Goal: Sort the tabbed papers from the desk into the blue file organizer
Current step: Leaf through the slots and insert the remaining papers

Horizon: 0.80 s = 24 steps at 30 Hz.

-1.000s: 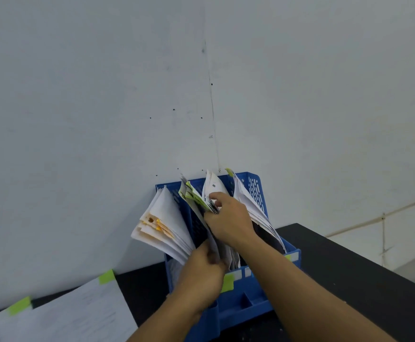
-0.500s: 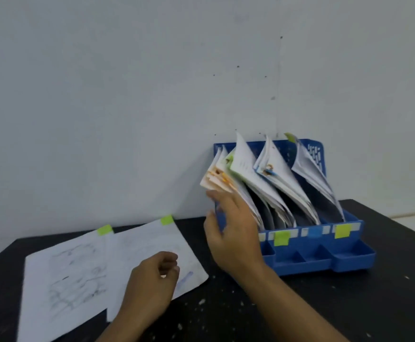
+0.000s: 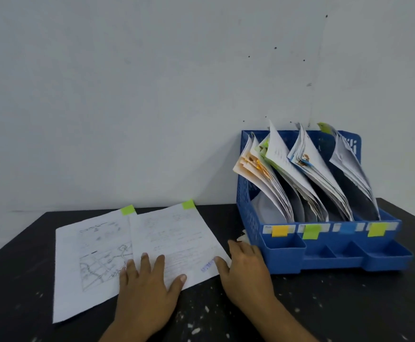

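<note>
We see the left hand (image 3: pixel 144 290) pressing flat, fingers straight, on the top tabbed sheet (image 3: pixel 174 240). The right hand (image 3: pixel 247 269) rests relaxed at that sheet's right edge (grasp unclear). Under the left fingers lies a second sheet (image 3: pixel 88 255). Just right of the right hand stands the blue file organizer (image 3: pixel 325 248), filled with papers.

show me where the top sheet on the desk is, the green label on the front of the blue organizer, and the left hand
top sheet (image 3: pixel 174 238): head view, middle of the page.
green label (image 3: pixel 310 232): head view, middle of the sticky note.
blue organizer (image 3: pixel 248 218): head view, left mesh wall.
left hand (image 3: pixel 147 290): head view, back of the hand.
</note>
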### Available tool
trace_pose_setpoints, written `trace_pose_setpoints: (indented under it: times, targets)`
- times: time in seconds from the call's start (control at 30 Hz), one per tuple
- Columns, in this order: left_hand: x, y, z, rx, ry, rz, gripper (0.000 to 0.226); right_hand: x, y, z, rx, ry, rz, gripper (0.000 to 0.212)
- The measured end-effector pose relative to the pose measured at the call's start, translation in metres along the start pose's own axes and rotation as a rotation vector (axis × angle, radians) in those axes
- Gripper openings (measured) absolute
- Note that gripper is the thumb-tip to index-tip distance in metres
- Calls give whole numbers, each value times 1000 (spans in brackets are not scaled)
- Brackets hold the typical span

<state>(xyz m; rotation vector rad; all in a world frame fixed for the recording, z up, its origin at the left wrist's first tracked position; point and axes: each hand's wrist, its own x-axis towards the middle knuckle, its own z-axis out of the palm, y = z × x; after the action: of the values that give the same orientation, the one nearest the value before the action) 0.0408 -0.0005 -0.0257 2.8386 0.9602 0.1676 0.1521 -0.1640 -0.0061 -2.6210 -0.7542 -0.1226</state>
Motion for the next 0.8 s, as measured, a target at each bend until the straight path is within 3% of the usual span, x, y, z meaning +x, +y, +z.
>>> trace_pose_setpoints:
  times: [0.1,0.27,0.4,0.53,0.6,0.7,0.8]
  targets:
    - [-3,-1,4,17,-17,25,131,3,-6,6,-51,-64,80,85]
    - [-14,3,3,-6,-25,97,121,6,-12,14,-90,-134,126,93]
    - [-17,5,1,-42,-14,126,106,5,-7,18,-129,-120,104,81]
    - [-19,8,0,-210,91,147,88,3,-2,17,-97,-42,39,51]
    - [-19,8,3,-305,141,152,72,1,-2,13,-2,25,16,39]
    - [-20,6,7,-392,131,136,62,0,-5,5,232,92,66,41]
    - [-17,4,7,-400,123,103,62,6,-7,-3,877,25,228,57]
